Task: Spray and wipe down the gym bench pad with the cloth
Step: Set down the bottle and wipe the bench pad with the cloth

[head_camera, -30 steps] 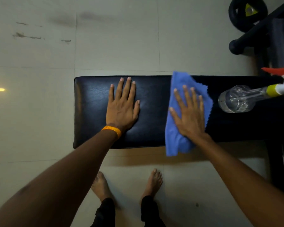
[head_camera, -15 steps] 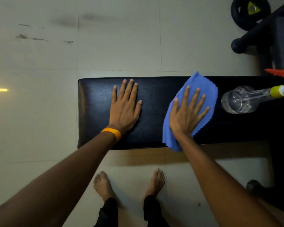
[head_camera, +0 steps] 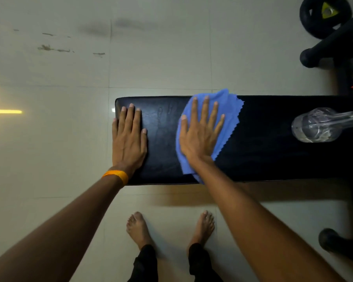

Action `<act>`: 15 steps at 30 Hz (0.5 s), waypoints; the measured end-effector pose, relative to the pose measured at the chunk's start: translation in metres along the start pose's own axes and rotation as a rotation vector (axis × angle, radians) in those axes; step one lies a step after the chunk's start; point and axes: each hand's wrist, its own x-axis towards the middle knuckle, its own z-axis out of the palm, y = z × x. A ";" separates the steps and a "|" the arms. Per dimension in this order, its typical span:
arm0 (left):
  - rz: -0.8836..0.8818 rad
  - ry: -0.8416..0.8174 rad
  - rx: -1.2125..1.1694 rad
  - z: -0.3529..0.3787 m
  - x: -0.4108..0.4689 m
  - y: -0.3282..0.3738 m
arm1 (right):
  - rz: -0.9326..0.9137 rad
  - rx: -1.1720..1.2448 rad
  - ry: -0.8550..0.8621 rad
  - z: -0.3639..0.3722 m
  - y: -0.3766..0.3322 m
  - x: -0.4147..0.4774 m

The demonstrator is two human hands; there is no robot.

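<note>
Pressing cloth (head_camera: 228, 110) flat onto pad (head_camera: 273, 155), right hand (head_camera: 200, 137) lay open, fingers spread; left hand (head_camera: 128, 139) open, palm-down at pad end; bottle (head_camera: 316, 125) lay right.

— That bench pad (head_camera: 273, 159) looks like black leatherette to me, smooth with a fine grain and a soft sheen at the left end.

— And smeared; there are dull streaks on the gloss between the two hands. The cloth (head_camera: 228, 110) is a soft blue fabric, matt, with a zigzag-cut edge, maybe microfibre.

— The spray bottle (head_camera: 314, 127) is clear plastic, shiny, catching the light, with a yellow plastic collar.

— The floor (head_camera: 161, 58) is pale tile, polished enough to mirror a yellow light, though scuffed with dark marks farther back.

— And the wristband (head_camera: 116, 176) is orange and matt; thread or rubber, I can't tell.
</note>
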 end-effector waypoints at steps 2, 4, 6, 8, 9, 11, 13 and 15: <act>0.000 0.014 -0.018 0.002 0.000 -0.001 | -0.212 0.018 -0.065 0.003 -0.023 -0.027; 0.018 0.026 -0.024 0.002 -0.001 -0.003 | -0.511 -0.021 -0.121 0.002 -0.016 -0.039; 0.030 0.027 -0.017 0.001 -0.001 -0.004 | -0.768 -0.042 -0.156 -0.001 0.012 -0.023; 0.026 0.013 -0.006 -0.002 0.000 -0.003 | -0.840 -0.081 -0.152 -0.004 0.053 0.004; 0.021 0.000 -0.003 -0.002 0.000 -0.002 | -0.739 -0.085 -0.135 -0.006 0.073 0.017; 0.005 -0.018 0.004 -0.002 0.000 0.000 | -0.312 -0.040 -0.066 -0.014 0.097 0.025; -0.006 -0.027 0.010 -0.001 0.000 0.002 | 0.016 -0.062 0.032 -0.011 0.081 0.007; -0.014 -0.032 0.014 -0.001 0.000 0.004 | -0.066 -0.085 -0.001 -0.008 0.055 -0.020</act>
